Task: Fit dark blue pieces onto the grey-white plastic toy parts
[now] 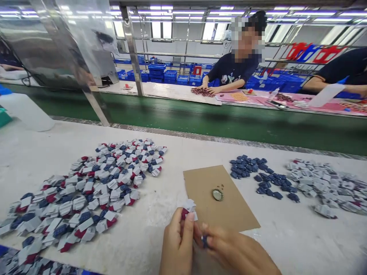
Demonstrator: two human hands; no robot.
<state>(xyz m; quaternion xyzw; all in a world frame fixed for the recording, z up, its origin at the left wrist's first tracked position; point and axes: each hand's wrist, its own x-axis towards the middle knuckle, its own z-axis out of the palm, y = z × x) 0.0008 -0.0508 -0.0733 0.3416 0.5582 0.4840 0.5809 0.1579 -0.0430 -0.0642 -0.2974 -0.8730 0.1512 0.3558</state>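
Note:
My left hand [177,246] pinches a small folded white and red paper piece [188,208] near the table's front edge. Close beside it, my right hand [233,250] is closed on a tiny dark blue piece [204,240]. Both hands hover over the near corner of a brown cardboard sheet [235,212], and a metal bottle cap [217,194] lies on that sheet just beyond them.
A large heap of folded white, red and blue pieces [91,191] spreads to the left. Loose blue pieces [258,175] and grey-white pieces [323,187] lie to the right. Past a green conveyor belt [200,118], two other people work at a pink-covered bench.

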